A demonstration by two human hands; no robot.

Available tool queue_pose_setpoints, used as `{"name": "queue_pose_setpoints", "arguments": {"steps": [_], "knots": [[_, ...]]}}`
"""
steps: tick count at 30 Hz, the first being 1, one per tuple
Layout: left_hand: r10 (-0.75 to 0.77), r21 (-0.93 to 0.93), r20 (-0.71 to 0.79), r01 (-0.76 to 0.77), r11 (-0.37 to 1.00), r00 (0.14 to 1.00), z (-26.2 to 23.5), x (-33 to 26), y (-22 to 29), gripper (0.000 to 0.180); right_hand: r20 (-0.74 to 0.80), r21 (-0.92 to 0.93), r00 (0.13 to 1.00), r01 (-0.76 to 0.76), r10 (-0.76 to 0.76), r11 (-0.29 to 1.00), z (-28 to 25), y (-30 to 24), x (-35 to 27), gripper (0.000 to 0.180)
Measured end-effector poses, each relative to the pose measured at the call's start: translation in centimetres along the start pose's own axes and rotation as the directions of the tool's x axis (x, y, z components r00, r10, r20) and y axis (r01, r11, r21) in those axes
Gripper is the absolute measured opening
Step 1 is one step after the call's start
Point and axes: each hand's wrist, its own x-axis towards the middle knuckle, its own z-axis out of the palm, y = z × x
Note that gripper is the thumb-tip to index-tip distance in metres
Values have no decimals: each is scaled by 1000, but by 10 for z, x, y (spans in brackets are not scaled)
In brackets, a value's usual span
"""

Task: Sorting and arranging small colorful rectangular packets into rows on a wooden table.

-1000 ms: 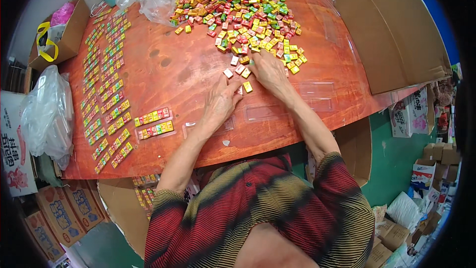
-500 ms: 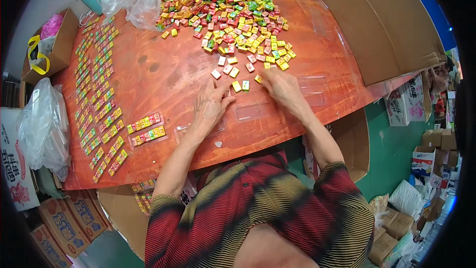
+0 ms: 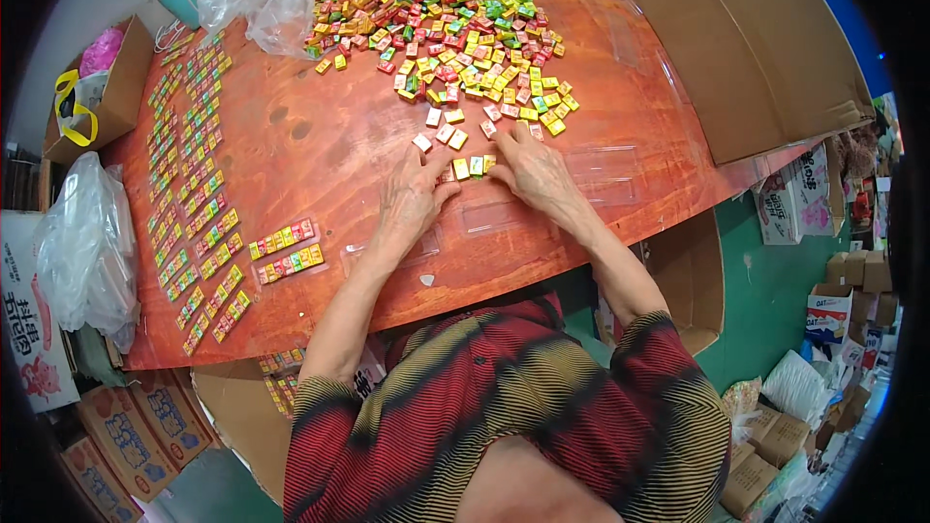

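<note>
Both hands rest palm-down on the red table, fingers spread and loose, neither clenched. The left hand lies flat with its fingertips just short of a white candy; it grips nothing. The right hand touches a short row of yellow candies with thumb and forefinger, nudging more than grasping. A clear tray lies between the wrists, just below that row, and the big candy pile sits well beyond the fingertips.

To do this step well, the right hand probably ought to line the pieces up edge to edge before sliding them toward the tray, while the left steadies the tray's rim so the thin plastic does not skate. Filled strips lie to the left, a fair model for spacing
</note>
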Motion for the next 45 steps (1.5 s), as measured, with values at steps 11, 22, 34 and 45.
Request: {"name": "queue_pose_setpoints", "arguments": {"steps": [11, 22, 34, 45], "knots": [[-11, 2, 124, 11, 1000, 992, -8, -3, -7, 46, 222, 242, 960, 119, -174, 963, 15, 1, 12, 26], [-59, -124, 160, 79, 989, 985, -22, -5, -7, 46, 24, -16, 1000, 20, -20, 1000, 7, 17, 5, 16], [-11, -19, 44, 12, 1000, 999, -5, -1, 1, 34, 132, 196, 980, 120, -148, 973, 15, 1, 4, 21], [-240, 61, 53, 237, 970, 969, -59, -95, 8, 38, 317, 336, 926, 92, -204, 937, 30, -77, -29, 23]]}}
